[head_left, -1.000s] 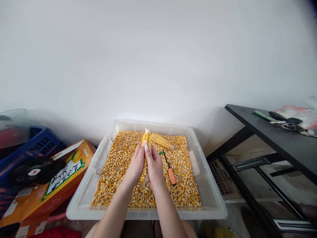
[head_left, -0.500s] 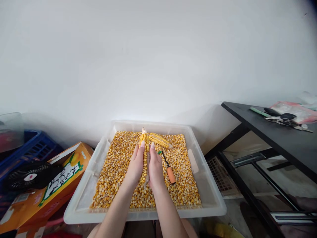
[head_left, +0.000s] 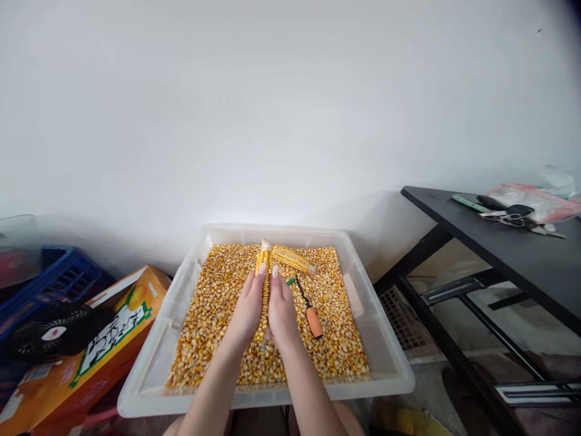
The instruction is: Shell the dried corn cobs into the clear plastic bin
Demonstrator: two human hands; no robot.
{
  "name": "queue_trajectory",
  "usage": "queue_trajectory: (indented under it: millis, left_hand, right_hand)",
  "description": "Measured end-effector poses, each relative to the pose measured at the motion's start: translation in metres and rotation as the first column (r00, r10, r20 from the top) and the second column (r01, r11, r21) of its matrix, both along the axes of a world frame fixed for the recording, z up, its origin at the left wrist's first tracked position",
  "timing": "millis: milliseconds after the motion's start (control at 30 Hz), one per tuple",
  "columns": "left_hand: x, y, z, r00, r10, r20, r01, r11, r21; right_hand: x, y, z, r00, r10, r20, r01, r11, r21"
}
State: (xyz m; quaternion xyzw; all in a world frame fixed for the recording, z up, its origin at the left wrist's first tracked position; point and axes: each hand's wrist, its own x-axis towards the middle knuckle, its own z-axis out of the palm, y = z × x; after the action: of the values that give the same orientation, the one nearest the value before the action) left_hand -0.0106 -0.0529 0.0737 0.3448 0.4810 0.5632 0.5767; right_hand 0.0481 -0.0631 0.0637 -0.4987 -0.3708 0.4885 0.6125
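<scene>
While both palms press together around a corn cob (head_left: 263, 284), the left hand (head_left: 247, 309) and right hand (head_left: 281, 310) have their fingers stretched out straight along its length, clasping it between them rather than curling round it. That cob stands over the middle of a white plastic tray (head_left: 385, 357), its far tip with a scrap of pale husk pointing toward the tray's far edge. Loose corn kernels (head_left: 213, 303) cover the tray's whole floor. A second cob (head_left: 293, 259) lies on the kernels near the far edge, slanting away to the right from the held cob's tip. Just beside the right hand, a small tool with an orange handle (head_left: 314, 322) rests on the kernels, its dark shaft running toward the far edge and ending in a green bit.

Left of the tray sits an orange carton (head_left: 91, 345) with a white and green label printed in black characters too small to read. A black fan (head_left: 49, 334) leans on it, before a blue crate (head_left: 63, 275). Right of the tray stands a black table (head_left: 512, 257); scissors (head_left: 512, 215) and a pink packet (head_left: 540, 203) lie near its far edge, with no legible writing.
</scene>
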Motion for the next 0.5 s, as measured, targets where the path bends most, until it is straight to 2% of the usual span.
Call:
queue_trajectory:
  millis: [233, 333, 500]
  left_hand:
    - [-0.0022, -0.0024, 0.0044, 0.995, -0.098, -0.031, 0.098, 0.995, 0.015]
    - [-0.0014, -0.0026, 0.0048, 0.987, -0.148, -0.069, 0.151, 0.988, 0.034]
    - [-0.0002, -0.0029, 0.0016, 0.982, -0.15, -0.115, 0.154, 0.988, 0.026]
  right_hand:
    - [0.0017, 0.0016, 0.0049, 0.994, 0.012, -0.106, -0.013, 1.0, -0.009]
    - [0.0035, 0.0044, 0.0042, 0.995, -0.021, -0.098, 0.021, 1.0, -0.004]
    - [0.0031, 0.0057, -0.0012, 0.996, -0.058, -0.068, 0.058, 0.998, -0.003]
